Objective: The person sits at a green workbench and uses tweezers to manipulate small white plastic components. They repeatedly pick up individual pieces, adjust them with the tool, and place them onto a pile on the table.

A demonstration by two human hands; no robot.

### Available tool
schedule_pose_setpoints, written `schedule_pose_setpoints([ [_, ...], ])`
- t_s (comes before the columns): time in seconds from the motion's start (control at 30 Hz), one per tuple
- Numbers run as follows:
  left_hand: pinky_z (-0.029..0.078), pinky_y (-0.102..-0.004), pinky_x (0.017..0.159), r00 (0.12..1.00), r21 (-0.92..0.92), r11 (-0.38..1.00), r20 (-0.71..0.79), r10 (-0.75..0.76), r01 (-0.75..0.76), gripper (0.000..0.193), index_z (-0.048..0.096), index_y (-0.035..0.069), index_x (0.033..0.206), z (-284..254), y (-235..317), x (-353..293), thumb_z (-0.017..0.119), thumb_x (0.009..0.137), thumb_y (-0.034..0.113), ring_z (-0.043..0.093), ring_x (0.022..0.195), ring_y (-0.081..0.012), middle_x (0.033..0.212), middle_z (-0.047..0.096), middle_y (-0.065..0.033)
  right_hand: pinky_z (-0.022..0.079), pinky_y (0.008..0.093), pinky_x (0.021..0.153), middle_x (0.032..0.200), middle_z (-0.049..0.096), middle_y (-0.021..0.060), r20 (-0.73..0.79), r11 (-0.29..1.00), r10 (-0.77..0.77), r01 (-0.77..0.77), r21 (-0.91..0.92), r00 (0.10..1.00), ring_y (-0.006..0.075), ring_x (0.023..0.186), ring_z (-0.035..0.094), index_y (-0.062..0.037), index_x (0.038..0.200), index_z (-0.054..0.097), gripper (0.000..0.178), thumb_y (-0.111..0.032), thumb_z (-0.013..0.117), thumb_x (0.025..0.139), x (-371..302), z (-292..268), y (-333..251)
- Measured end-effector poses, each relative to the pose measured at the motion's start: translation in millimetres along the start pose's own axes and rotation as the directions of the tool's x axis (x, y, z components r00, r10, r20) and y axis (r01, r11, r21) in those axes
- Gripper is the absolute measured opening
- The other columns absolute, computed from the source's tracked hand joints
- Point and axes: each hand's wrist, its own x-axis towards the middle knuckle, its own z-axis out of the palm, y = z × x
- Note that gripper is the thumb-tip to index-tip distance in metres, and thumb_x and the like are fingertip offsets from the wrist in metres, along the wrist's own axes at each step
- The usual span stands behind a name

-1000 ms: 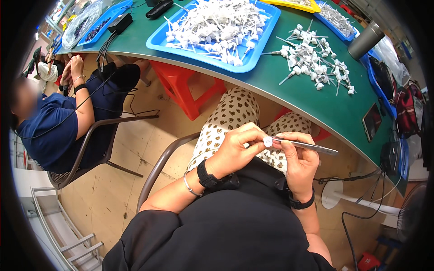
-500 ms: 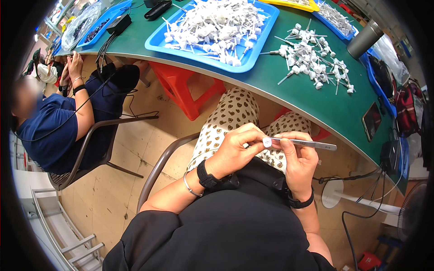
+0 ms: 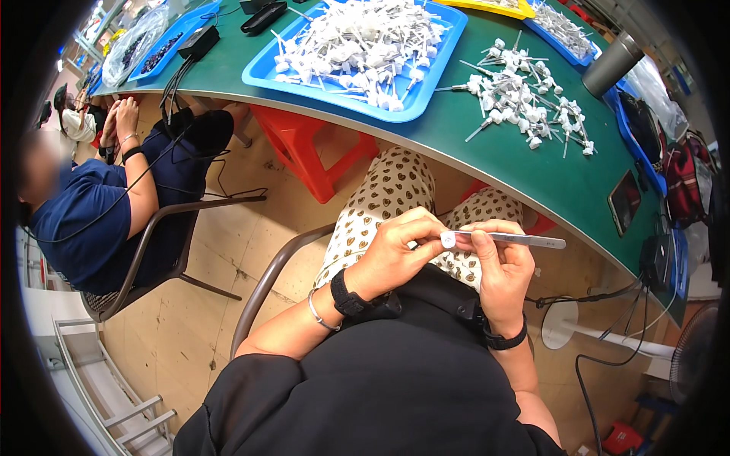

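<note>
Above my lap, my left hand (image 3: pixel 404 245) pinches a small white plastic piece (image 3: pixel 448 240) with a round face between thumb and fingertips. Metal tweezers (image 3: pixel 537 242) lie in my right hand (image 3: pixel 505 272), gripped between thumb and fingers, with the back end sticking out to the right. Their tips meet the white piece, and the fingers partly hide that spot. Both hands are close together, just short of the table edge. On the green table (image 3: pixel 426 140), a blue tray (image 3: pixel 261 74) holds a heap of white-headed parts with thin stems (image 3: pixel 361 42). A smaller loose pile (image 3: pixel 521 99) of similar parts lies to its right.
A grey metal cylinder (image 3: pixel 613 64) and a phone (image 3: pixel 625 203) are on the table at right. Red stools (image 3: pixel 308 148) stand beneath it. A seated co-worker (image 3: pixel 99 216) in dark blue is at left. Cables (image 3: pixel 608 357) and a fan (image 3: pixel 696 353) are at lower right.
My hands, the tweezers and the white piece stay almost in place; the round face looks slightly turned. The co-worker's hands at left have shifted a little.
</note>
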Motion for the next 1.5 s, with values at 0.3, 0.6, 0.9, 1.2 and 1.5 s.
schedule_pose_setpoints([
  [0.3, 0.051, -0.0266, 0.064, 1.000, -0.011, 1.000, -0.008, -0.002, 0.002, 0.011, 0.070, 0.000, 0.096, -0.5, -0.4, 0.7, 0.071, 0.086, -0.002, 0.062, 0.072, -0.0136, 0.087, 0.063, -0.0070, 0.058, 0.0282, 0.080, 0.098, 0.069, 0.0116, 0.027, 0.997, -0.069, 0.070, -0.033, 0.997, 0.0186, 0.090, 0.071, 0.0053, 0.107, 0.061, 0.012, 0.001, 0.063, 0.096, -0.5, 0.0, 2.8],
  [0.6, 0.051, -0.0275, 0.064, 1.000, -0.003, 1.000, 0.005, -0.007, 0.007, 0.010, 0.070, 0.000, 0.096, -1.7, 2.4, 1.1, 0.071, 0.086, -0.001, 0.062, 0.073, -0.0144, 0.086, 0.063, -0.0069, 0.056, 0.0267, 0.078, 0.103, 0.068, 0.0117, 0.042, 0.996, -0.089, 0.090, -0.028, 0.995, 0.0164, 0.090, 0.069, 0.0054, 0.107, 0.062, 0.014, 0.001, 0.065, 0.095, -1.3, -2.4, 7.8],
  [0.9, 0.051, -0.0246, 0.065, 1.000, 0.030, 1.000, 0.031, -0.005, 0.004, 0.009, 0.071, 0.000, 0.097, -2.8, 0.1, 0.1, 0.071, 0.089, 0.001, 0.064, 0.076, -0.0123, 0.091, 0.066, -0.0063, 0.054, 0.0250, 0.074, 0.099, 0.069, 0.0096, 0.064, 0.990, -0.089, 0.096, -0.102, 0.994, 0.0131, 0.087, 0.067, 0.0039, 0.106, 0.063, 0.013, -0.001, 0.066, 0.094, -0.3, -1.4, 4.9],
  [1.2, 0.053, -0.0252, 0.066, 1.000, 0.013, 1.000, 0.022, -0.010, 0.010, 0.008, 0.071, 0.000, 0.096, -2.6, 1.2, 0.7, 0.071, 0.088, 0.001, 0.065, 0.078, -0.0135, 0.091, 0.067, -0.0072, 0.054, 0.0248, 0.074, 0.099, 0.069, 0.0094, 0.055, 0.992, -0.084, 0.089, -0.086, 0.995, 0.0130, 0.086, 0.067, 0.0039, 0.106, 0.063, 0.013, -0.002, 0.066, 0.094, -0.3, -2.5, 6.6],
  [1.5, 0.051, -0.0273, 0.064, 1.000, -0.009, 1.000, 0.001, 0.003, -0.003, 0.011, 0.070, 0.000, 0.096, -1.2, 0.0, -0.1, 0.072, 0.085, -0.002, 0.062, 0.072, -0.0144, 0.086, 0.064, -0.0069, 0.054, 0.0252, 0.075, 0.099, 0.069, 0.0092, 0.070, 0.993, -0.052, 0.058, -0.101, 0.996, 0.0131, 0.086, 0.067, 0.0040, 0.105, 0.064, 0.013, -0.002, 0.066, 0.094, -0.7, -3.2, 5.7],
])
